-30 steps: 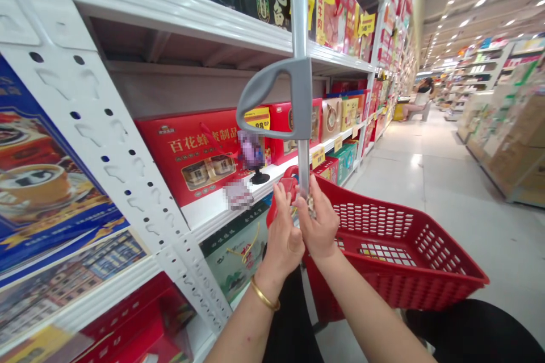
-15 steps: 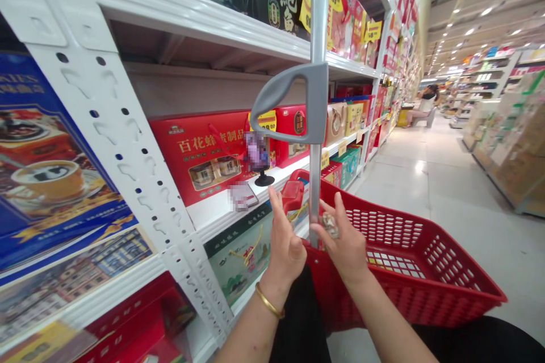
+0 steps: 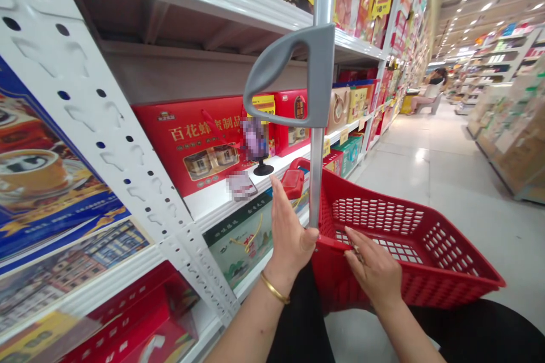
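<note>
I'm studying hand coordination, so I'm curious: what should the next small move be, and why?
Perhaps lower the left hand to steady the red basket: it looks open and empty beside the metal pole, while the right hand is at the basket's rim.

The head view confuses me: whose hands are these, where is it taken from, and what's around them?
No robot here: these are a person's two bare hands, seen by a camera worn on their head, looking forward and down. The left hand is open and points upward, near a metal pole with a gray handle. The right hand is at the rim of a red basket; I can't tell whether it holds anything. On the white shelf are a red box and a small black stand.
</note>
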Available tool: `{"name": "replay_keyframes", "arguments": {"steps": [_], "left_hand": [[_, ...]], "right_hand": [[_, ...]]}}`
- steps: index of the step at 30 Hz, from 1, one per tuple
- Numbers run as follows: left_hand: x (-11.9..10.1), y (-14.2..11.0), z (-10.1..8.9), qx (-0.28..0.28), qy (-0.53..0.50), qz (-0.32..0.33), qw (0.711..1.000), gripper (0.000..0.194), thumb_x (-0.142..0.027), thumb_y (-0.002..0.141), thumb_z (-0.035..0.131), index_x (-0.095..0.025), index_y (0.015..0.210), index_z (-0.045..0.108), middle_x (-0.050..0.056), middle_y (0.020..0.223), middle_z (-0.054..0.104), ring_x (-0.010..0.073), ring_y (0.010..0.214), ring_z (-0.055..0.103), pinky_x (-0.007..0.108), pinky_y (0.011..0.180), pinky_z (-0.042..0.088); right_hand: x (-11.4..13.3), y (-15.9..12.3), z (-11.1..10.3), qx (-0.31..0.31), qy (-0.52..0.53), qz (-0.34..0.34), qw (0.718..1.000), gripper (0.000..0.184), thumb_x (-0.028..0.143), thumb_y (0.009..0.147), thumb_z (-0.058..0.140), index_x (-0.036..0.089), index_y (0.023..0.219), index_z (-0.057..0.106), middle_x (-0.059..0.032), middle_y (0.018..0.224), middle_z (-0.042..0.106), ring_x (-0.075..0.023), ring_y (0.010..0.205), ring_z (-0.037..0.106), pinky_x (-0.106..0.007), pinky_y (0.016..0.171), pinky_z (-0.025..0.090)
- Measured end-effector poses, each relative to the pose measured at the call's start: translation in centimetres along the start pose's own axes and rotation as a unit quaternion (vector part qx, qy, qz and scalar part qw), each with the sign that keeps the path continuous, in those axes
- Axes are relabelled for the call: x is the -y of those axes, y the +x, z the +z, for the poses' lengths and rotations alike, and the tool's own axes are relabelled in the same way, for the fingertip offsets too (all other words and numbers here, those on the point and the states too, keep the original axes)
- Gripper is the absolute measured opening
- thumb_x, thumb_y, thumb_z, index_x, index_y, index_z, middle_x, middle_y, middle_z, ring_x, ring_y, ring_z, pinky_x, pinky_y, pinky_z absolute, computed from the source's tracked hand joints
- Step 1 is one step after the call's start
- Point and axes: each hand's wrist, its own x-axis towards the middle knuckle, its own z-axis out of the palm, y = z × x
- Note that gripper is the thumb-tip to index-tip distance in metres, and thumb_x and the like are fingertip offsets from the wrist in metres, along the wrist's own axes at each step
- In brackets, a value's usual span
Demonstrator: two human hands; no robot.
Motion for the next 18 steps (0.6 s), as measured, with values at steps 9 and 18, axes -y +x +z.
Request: {"name": "replay_keyframes", "arguments": {"steps": [9,18], "left_hand": [[-0.1,-0.1,0.5,-0.015,0.041,0.021,0.999,0.109,-0.089,0.087,0.021,-0.020,0.166,-0.008,0.016,0.173,-0.006,0.0356,0.160,0.003,0.055,0.128,0.011],[0.1,-0.1,0.8,-0.023,0.050,0.013,0.998,0.111,-0.091,0.085,0.020,-0.020,0.166,-0.008,0.016,0.173,-0.005,0.0359,0.160,0.003,0.056,0.128,0.010]], "right_hand": [[5.9,6.6,0.0,-0.230,0.307,0.246,0.890,0.046,0.032,0.102,0.053,0.026,0.148,0.052,-0.0123,0.135,0.066,-0.0187,0.087,0.076,-0.035,0.078,0.063],[2.5,5.2,0.4,-0.025,0.155,0.179,0.971,0.044,0.040,0.101,0.053,0.025,0.142,0.060,-0.0054,0.093,0.072,-0.0179,0.079,0.065,-0.032,0.080,0.053]]}}
